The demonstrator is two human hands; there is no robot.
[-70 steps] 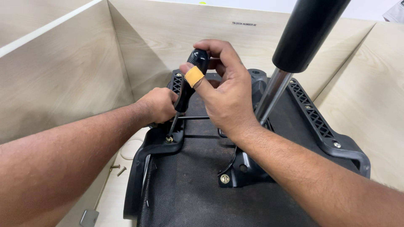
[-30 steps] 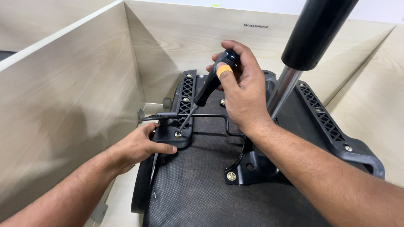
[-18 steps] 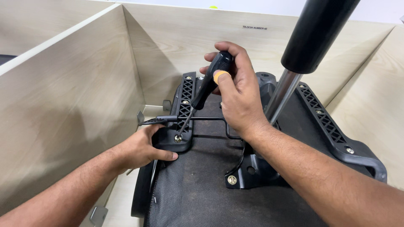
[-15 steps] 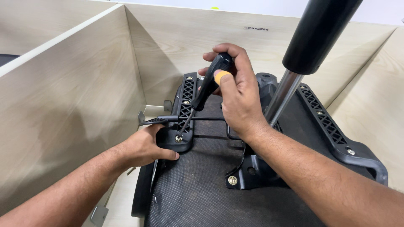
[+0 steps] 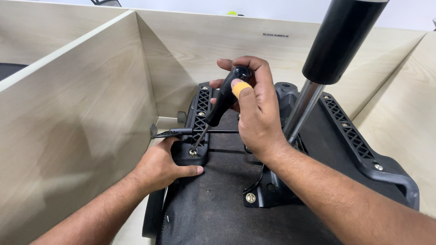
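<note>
Two hands at work in the head view, the only one I have. My right hand (image 5: 254, 113) is closed round the black handle of a screwdriver (image 5: 222, 102), fingers wrapped over the top end, thumb laid along the handle with a yellow band or plaster on it. The screwdriver is tilted, handle up to the right, shaft running down-left to a screw (image 5: 193, 153) in the corner of a black plastic bracket (image 5: 200, 113) with a lattice pattern. The tip sits on or just at the screw head; I cannot tell if it is seated.

My left hand (image 5: 161, 165) lies on the bracket corner just beside that screw, fingers curled under and out of sight, thumb stretched flat along the bracket's lower edge. It is pressed on, and I cannot tell if it grips anything. A thin black lever (image 5: 175, 133) sticks out to the left just above this hand.

All of this sits on the underside of an upturned chair seat (image 5: 213, 204) covered in black fabric. A chrome and black gas cylinder (image 5: 324, 68) rises just right of my right hand. A second lattice bracket (image 5: 359, 140) runs along the right side. Light wood partition walls (image 5: 81, 113) box the seat in.
</note>
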